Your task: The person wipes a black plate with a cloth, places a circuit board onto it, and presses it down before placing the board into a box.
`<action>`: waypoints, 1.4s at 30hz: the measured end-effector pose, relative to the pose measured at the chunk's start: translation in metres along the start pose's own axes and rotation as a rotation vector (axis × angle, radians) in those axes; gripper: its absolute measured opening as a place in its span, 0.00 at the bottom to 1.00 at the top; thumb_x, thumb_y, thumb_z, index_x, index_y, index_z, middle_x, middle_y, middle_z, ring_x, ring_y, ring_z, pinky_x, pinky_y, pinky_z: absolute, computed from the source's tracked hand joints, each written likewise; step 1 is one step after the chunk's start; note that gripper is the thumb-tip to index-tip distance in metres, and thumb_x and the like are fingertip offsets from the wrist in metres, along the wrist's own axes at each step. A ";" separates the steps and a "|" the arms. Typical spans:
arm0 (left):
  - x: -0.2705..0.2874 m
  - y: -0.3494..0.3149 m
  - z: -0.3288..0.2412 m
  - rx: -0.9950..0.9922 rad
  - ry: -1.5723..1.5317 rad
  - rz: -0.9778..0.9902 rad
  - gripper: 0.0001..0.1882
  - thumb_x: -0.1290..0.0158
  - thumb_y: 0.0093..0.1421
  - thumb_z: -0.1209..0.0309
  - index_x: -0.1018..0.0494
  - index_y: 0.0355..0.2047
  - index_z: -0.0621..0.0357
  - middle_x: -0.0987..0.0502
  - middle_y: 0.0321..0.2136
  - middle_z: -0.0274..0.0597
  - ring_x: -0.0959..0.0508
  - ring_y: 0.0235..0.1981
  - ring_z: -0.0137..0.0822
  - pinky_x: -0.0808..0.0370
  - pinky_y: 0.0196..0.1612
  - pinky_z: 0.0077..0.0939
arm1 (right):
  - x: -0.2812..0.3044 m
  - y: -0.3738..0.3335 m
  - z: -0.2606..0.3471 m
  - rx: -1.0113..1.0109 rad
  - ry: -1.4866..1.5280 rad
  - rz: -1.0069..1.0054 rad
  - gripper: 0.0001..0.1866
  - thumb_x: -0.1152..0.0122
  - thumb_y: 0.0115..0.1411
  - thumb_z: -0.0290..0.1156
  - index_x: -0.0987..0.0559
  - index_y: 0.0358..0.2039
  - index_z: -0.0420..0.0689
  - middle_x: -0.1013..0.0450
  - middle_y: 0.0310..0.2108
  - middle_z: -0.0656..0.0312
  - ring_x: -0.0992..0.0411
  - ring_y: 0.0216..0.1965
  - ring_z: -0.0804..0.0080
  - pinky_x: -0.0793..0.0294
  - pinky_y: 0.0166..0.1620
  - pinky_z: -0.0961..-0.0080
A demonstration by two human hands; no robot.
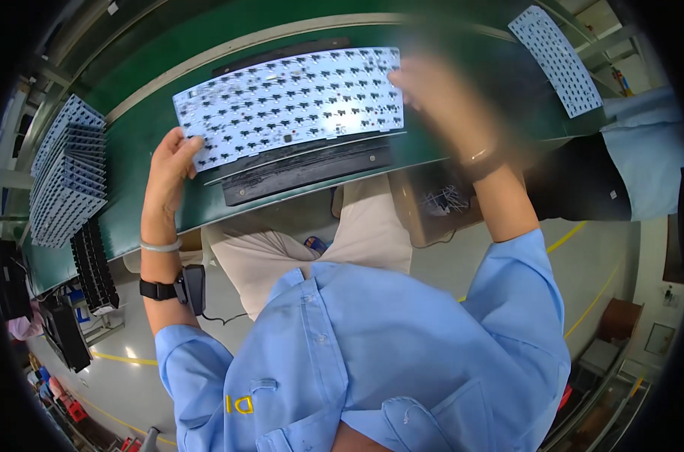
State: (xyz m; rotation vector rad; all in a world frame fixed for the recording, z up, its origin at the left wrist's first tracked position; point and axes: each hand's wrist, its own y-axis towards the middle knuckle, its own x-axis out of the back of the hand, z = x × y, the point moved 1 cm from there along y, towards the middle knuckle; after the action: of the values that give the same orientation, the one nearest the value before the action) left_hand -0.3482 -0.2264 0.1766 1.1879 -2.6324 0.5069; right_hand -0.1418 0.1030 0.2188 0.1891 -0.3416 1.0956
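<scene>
A white keyboard circuit board (293, 105), dotted with rows of small black parts, is tilted up above the green bench. My left hand (170, 162) is closed on its lower left corner, thumb on the front face. At the opposite end, my right hand (440, 94) is smeared by motion. Its fingertips overlap the board's right edge, but whether they grip it I cannot tell. Beneath the board lies a black bar-shaped fixture (308, 169) with a metal strip along it, partly hidden by the board.
A stack of similar boards (71, 173) stands at the left, with black slotted racks (93, 264) below it. Another board (557, 60) lies at the far right, near a person's blue sleeve (647, 143). A brown bin (432, 207) with thin scraps sits under the bench edge.
</scene>
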 end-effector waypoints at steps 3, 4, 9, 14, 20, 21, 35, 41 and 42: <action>-0.011 -0.002 -0.003 -0.160 -0.606 -0.134 0.12 0.51 0.57 0.73 0.32 0.41 0.65 0.25 0.33 0.39 0.26 0.33 0.25 0.30 0.38 0.19 | 0.000 -0.012 0.016 0.113 0.082 -0.094 0.16 0.46 0.57 0.38 0.26 0.38 0.38 0.32 0.24 0.69 0.36 0.23 0.85 0.38 0.23 0.88; -0.009 -0.006 -0.004 -0.162 -0.604 -0.129 0.12 0.51 0.57 0.73 0.32 0.41 0.65 0.25 0.33 0.39 0.26 0.33 0.25 0.30 0.38 0.19 | 0.003 -0.015 0.019 0.140 0.081 -0.093 0.16 0.45 0.56 0.37 0.26 0.39 0.39 0.32 0.24 0.68 0.35 0.24 0.83 0.37 0.24 0.86; 0.022 -0.026 0.001 -0.324 -0.754 -0.214 0.16 0.54 0.59 0.73 0.36 0.47 0.65 0.27 0.41 0.44 0.26 0.40 0.30 0.29 0.45 0.24 | 0.022 -0.032 0.002 0.313 -0.410 0.041 0.14 0.44 0.54 0.36 0.25 0.38 0.43 0.31 0.26 0.64 0.32 0.27 0.73 0.32 0.31 0.80; 0.048 -0.059 0.025 -0.330 -0.891 -0.346 0.18 0.54 0.59 0.72 0.38 0.48 0.64 0.29 0.44 0.45 0.27 0.43 0.34 0.29 0.46 0.28 | 0.019 -0.044 -0.032 0.482 -0.883 0.089 0.09 0.43 0.52 0.33 0.23 0.34 0.46 0.32 0.27 0.59 0.32 0.30 0.66 0.32 0.36 0.75; 0.056 -0.074 0.039 -0.301 -0.846 -0.562 0.18 0.53 0.59 0.71 0.38 0.49 0.63 0.29 0.44 0.46 0.27 0.42 0.36 0.29 0.45 0.29 | 0.055 -0.032 -0.011 0.425 -0.473 0.139 0.06 0.44 0.54 0.30 0.25 0.29 0.42 0.32 0.27 0.62 0.33 0.30 0.72 0.34 0.35 0.79; 0.057 -0.075 0.038 -0.284 -0.815 -0.622 0.18 0.53 0.59 0.71 0.38 0.49 0.62 0.29 0.44 0.46 0.27 0.42 0.36 0.29 0.45 0.29 | 0.068 -0.037 -0.001 0.494 -0.429 0.130 0.05 0.44 0.54 0.30 0.25 0.28 0.42 0.33 0.26 0.64 0.34 0.30 0.76 0.34 0.35 0.81; 0.044 -0.049 0.022 -0.424 -0.766 -0.400 0.17 0.55 0.60 0.74 0.39 0.49 0.64 0.29 0.44 0.46 0.27 0.43 0.34 0.30 0.46 0.28 | 0.229 -0.299 0.048 -0.248 -0.583 -0.254 0.03 0.48 0.53 0.25 0.32 0.27 0.41 0.38 0.28 0.67 0.40 0.29 0.79 0.41 0.33 0.86; 0.018 -0.050 -0.001 -0.494 -0.748 -0.313 0.15 0.55 0.60 0.75 0.37 0.47 0.63 0.28 0.42 0.43 0.27 0.41 0.30 0.30 0.46 0.25 | 0.196 -0.228 0.017 -0.129 -0.862 -0.357 0.09 0.50 0.56 0.25 0.29 0.38 0.37 0.33 0.35 0.63 0.34 0.39 0.76 0.36 0.42 0.82; 0.016 -0.054 -0.004 -0.491 -0.734 -0.308 0.14 0.55 0.59 0.75 0.37 0.47 0.63 0.28 0.42 0.42 0.27 0.41 0.29 0.30 0.46 0.24 | 0.182 -0.199 0.015 -0.072 -0.742 -0.336 0.12 0.50 0.56 0.26 0.29 0.40 0.36 0.33 0.37 0.61 0.34 0.42 0.74 0.36 0.45 0.81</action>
State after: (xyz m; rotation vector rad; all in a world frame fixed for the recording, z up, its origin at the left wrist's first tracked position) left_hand -0.3180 -0.2695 0.1974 1.7774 -2.7399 -0.7254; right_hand 0.1084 0.1613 0.3023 0.5705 -0.9733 0.6453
